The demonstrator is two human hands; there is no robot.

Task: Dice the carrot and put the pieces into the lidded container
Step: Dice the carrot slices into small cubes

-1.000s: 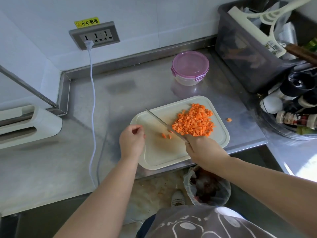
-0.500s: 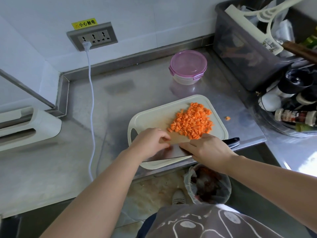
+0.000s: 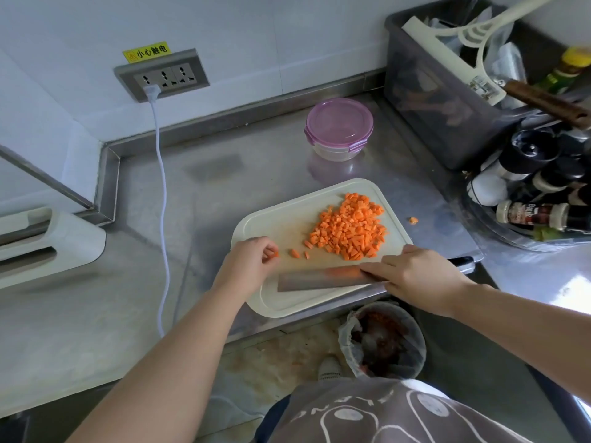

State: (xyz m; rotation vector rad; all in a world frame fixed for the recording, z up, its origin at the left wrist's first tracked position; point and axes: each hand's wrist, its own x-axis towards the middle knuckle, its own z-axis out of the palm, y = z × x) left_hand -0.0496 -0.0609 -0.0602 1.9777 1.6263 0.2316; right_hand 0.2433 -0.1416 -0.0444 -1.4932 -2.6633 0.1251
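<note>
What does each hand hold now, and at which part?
Left hand pinches a small carrot piece at its fingertips. Right hand lies with straight fingers on the flat knife, at the blade's handle end.

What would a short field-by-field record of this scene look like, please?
diced carrot: heaped on the far right of the cutting board
container: lid on, standing on the counter behind the board
knife: lying flat along the board's near edge
left hand: pinches a carrot piece
right hand: fingers rest on the knife blade
stray piece: on the counter, right of the board
</note>
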